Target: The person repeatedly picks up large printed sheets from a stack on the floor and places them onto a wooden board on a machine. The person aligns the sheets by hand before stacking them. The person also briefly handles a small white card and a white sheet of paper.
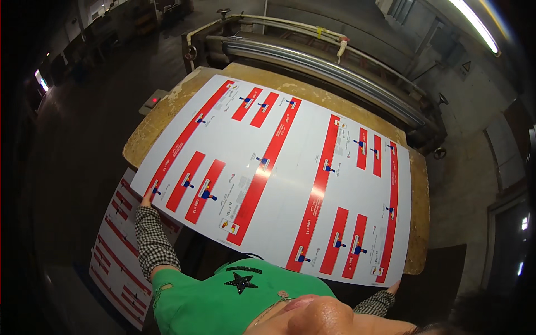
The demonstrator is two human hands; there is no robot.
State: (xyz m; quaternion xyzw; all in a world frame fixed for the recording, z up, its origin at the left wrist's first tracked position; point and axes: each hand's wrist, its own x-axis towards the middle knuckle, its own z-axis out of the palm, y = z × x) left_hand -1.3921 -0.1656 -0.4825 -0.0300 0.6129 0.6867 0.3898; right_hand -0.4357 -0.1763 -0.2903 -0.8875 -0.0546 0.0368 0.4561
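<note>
Worn wooden tabletop (140,142) under printed sheet (296,173), left grip (147,199) and right grip (394,287) closed on its near corners

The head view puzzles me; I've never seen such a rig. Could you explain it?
There is no robot here: a person works bare-handed. The picture comes from the left of two wide fisheye cameras worn on the head, so straight edges curve. A large white rectangular sheet printed with red bars lies on a worn yellowish-brown tabletop. The left hand touches its edge by the near left corner; the right hand is at the near right corner. Both are partly hidden, so their grip is unclear. Beyond stands a machine with a long, shiny metal roller. Another red-and-white printed sheet shows lower left.
</note>
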